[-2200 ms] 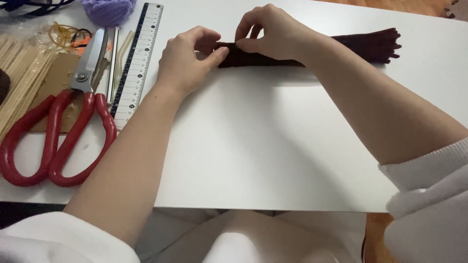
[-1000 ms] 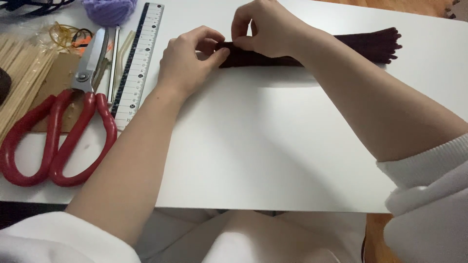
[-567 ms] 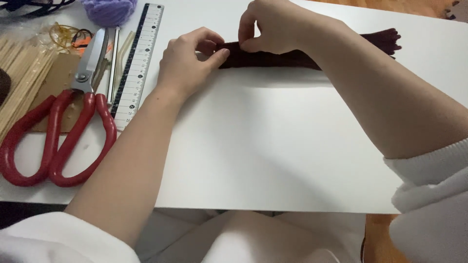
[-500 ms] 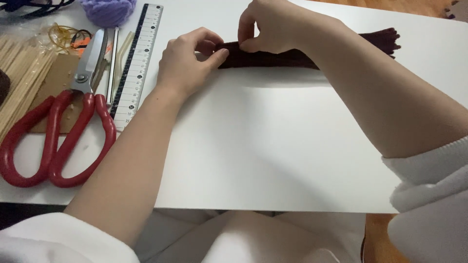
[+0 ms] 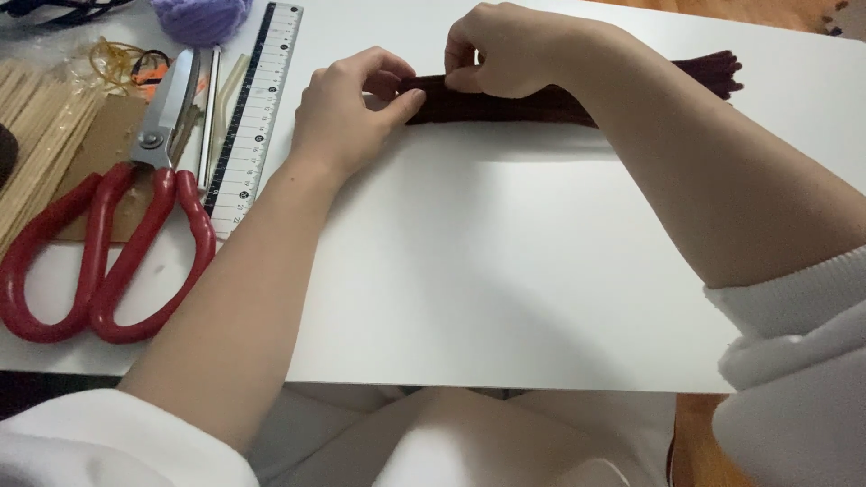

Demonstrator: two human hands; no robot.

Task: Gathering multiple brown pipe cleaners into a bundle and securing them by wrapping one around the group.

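Both hands, left (image 5: 347,113) and right (image 5: 510,50), pinched shut on dark bundle (image 5: 505,101), upper middle of frame; could splay apart if one grip loosens.

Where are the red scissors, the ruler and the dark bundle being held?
red scissors (image 5: 108,271): head view, on the red handle loops.
ruler (image 5: 257,108): head view, on its middle, along the marked scale.
dark bundle (image 5: 505,106): head view, on the stretch showing below the right hand.
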